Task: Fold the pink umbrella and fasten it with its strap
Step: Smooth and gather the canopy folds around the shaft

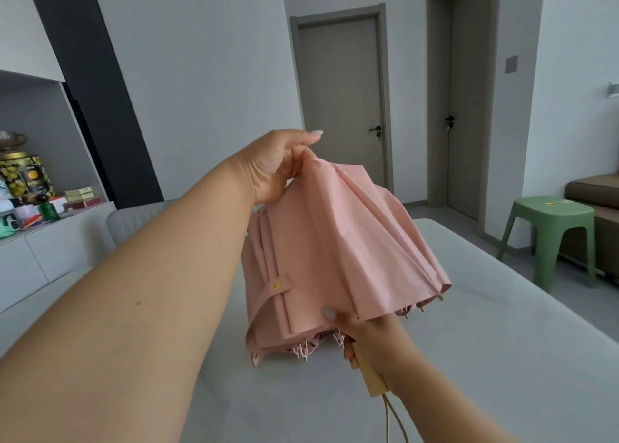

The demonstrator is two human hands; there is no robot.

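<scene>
1. The pink umbrella (335, 251) is held in the air above a grey padded surface (485, 342), collapsed but not yet rolled; its canopy hangs in loose pleats, flaring out to the right.
2. The top of the canopy is gripped by the left hand (274, 168), fingers curled round the gathered fabric at the crown. The tip itself is hidden by that hand.
3. The wooden handle (368, 372) is held by the right hand (365, 339) at the lower end, with the thumb pressed against the hem of the canopy. A cord loop (388, 416) hangs from the handle's end.
4. The strap (278, 287), with a small yellow snap, is seen lying flat across the pleats on the left side, unfastened and touched by neither hand.
5. Handling, as judged: the umbrella looks light, being carried easily at two points. The fabric appears thin, soft and somewhat slippery, so the pleats may slide out of order when wrapped.
6. The rib tips (418, 308) showing along the hem are stiff and thin; bending them sideways should be avoided.
7. Hold points, as judged: the handle is the firm place for steadying. The pleats are best gathered and smoothed near the hem, then turned one way round the shaft.
8. The strap should be pinched at its snap end, drawn round the bundle and pressed shut. The mating snap half is not seen.
</scene>
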